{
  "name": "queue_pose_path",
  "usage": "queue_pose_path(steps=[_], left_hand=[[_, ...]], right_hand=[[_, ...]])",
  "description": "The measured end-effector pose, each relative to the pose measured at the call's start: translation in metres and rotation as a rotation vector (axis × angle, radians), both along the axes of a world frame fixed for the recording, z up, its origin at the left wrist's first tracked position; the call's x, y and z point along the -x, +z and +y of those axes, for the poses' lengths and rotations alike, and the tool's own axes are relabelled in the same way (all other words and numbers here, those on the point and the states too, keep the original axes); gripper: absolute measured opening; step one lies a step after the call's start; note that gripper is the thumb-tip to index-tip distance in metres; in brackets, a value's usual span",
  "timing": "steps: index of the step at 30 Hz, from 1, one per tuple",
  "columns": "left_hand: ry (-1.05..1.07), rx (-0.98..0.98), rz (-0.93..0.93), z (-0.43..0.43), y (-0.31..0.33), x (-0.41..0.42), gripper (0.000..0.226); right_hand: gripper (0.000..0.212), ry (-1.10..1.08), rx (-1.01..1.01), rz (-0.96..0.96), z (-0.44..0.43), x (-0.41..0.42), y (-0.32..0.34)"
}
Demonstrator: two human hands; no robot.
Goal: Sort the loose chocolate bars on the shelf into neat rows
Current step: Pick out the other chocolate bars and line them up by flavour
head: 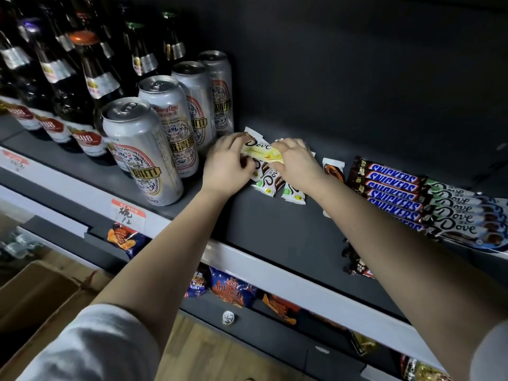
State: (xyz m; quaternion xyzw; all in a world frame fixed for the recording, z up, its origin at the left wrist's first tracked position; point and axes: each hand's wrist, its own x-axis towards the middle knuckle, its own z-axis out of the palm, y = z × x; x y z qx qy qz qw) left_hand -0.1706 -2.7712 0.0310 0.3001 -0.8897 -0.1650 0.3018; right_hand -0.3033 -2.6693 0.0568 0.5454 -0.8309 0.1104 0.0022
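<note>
A yellow Dove bar point(261, 151) is held just above the dark shelf point(275, 224), with my left hand point(224, 167) gripping its left end and my right hand point(295, 158) gripping its right end. Beneath it lie loose white-and-brown Dove bars point(270, 182), partly hidden by my hands. A single brown-wrapped bar point(333, 169) lies to the right. Further right, Snickers bars point(390, 193) sit in a neat row, with a row of white Dove bars point(461, 215) beyond them. One dark bar point(357, 266) rests near the shelf's front edge, under my right forearm.
Tall silver beer cans point(143, 149) stand just left of my left hand, with brown bottles point(90, 86) behind them. Snack bags point(231, 290) fill the shelf below. A cardboard box point(33, 303) sits on the floor at lower left.
</note>
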Motion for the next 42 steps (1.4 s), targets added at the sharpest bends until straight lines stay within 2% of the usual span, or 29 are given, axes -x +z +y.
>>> queue_pose_path(steps=[4, 12, 23, 30, 35, 42], left_hand=[[-0.033, 0.074, -0.050, 0.004, 0.000, 0.000, 0.058], [-0.070, 0.228, -0.104, 0.014, 0.009, -0.004, 0.049], [-0.137, 0.291, 0.029, 0.061, 0.053, 0.025, 0.047], [-0.211, 0.282, 0.085, 0.132, 0.066, 0.080, 0.043], [-0.293, 0.238, 0.091, 0.207, 0.077, 0.135, 0.045], [-0.459, 0.198, 0.147, 0.313, 0.069, 0.200, 0.046]], right_hand=[[0.052, 0.086, 0.033, 0.071, 0.012, -0.011, 0.007], [0.068, 0.110, 0.072, 0.226, 0.029, -0.005, 0.015], [0.050, -0.019, 0.342, 0.102, 0.091, 0.020, 0.039], [0.049, -0.172, 0.396, 0.180, 0.178, 0.052, 0.052], [0.048, -0.286, 0.459, 0.166, 0.267, 0.088, 0.061], [0.044, -0.418, 0.420, 0.276, 0.390, 0.132, 0.049]])
